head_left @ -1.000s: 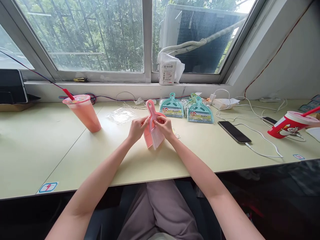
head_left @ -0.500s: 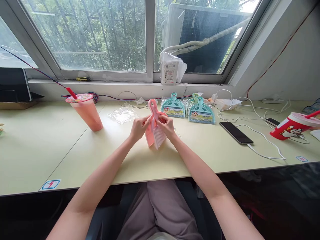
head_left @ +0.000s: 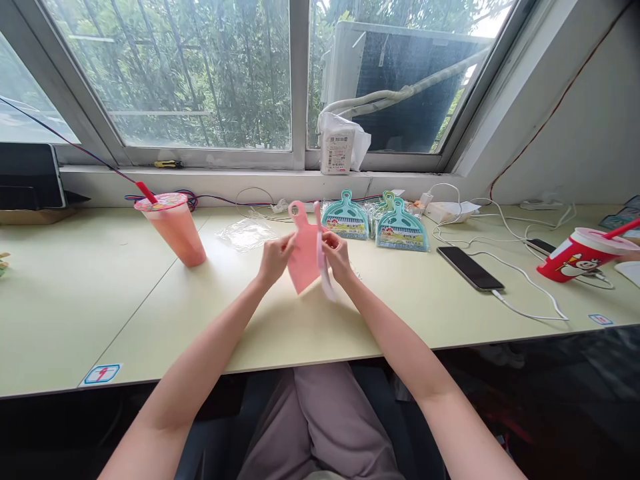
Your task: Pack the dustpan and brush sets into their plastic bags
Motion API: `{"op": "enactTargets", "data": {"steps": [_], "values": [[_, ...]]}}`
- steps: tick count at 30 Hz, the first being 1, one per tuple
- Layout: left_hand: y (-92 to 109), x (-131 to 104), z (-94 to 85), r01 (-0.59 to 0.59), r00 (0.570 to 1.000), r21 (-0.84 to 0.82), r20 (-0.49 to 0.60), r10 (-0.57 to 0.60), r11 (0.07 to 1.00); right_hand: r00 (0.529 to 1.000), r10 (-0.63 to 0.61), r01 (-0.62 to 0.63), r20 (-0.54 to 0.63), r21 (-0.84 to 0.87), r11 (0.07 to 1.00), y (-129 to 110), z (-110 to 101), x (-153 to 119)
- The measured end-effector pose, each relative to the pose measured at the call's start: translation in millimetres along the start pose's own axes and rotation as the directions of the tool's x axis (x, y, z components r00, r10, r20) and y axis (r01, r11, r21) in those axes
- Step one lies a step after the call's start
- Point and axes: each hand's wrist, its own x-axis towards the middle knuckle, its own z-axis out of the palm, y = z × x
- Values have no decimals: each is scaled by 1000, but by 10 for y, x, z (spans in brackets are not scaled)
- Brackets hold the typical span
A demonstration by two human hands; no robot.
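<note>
A pink dustpan [head_left: 304, 257] stands upright above the table, its handle with a hole at the top. My left hand [head_left: 275, 259] pinches its left edge. Beside it, my right hand [head_left: 337, 255] grips a small pink brush [head_left: 321, 257], which is turned edge-on and slightly blurred, its pale bristles pointing down. The brush is at the dustpan's right side; whether the two touch is hard to tell. Behind my hands lie wrapped blue-green dustpan-and-brush sets [head_left: 402, 230] and a crumpled clear plastic wrapper [head_left: 245, 233].
A pink drink cup [head_left: 175, 230] with a red straw stands at the left. To the right are a black phone [head_left: 470, 268] on a white cable and a red cup [head_left: 575, 257]. A tablet [head_left: 30, 177] is at far left; a white packet [head_left: 340, 150] sits on the sill.
The brush, earlier lying across the front of the dustpan, has swung to the right and turned edge-on in my right hand. More of the dustpan's flat face shows.
</note>
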Motion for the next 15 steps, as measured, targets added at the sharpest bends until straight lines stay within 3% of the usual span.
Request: {"op": "enactTargets", "data": {"steps": [3,5,8,10,12,15], "values": [[-304,137,-305,79,980,31,-187,-72,996,993,-47,52,-106,53,997,-111,-121,45],[-451,215,-505,126,938,19,-326,-113,992,986,-67,71,-150,19,997,-152,-203,84],[-519,280,-615,159,914,-78,-365,-177,984,980,-63,59,-189,-27,998,-142,-280,130],[-500,286,-568,179,952,-168,-221,-214,970,972,-74,51,-222,-108,993,-116,-305,144],[-473,265,-498,255,966,-236,22,-257,938,967,-78,8,-242,-280,960,-95,-327,146],[-465,208,-460,421,873,-207,356,-333,883,983,13,-123,-186,-596,794,-63,-358,140]]}}
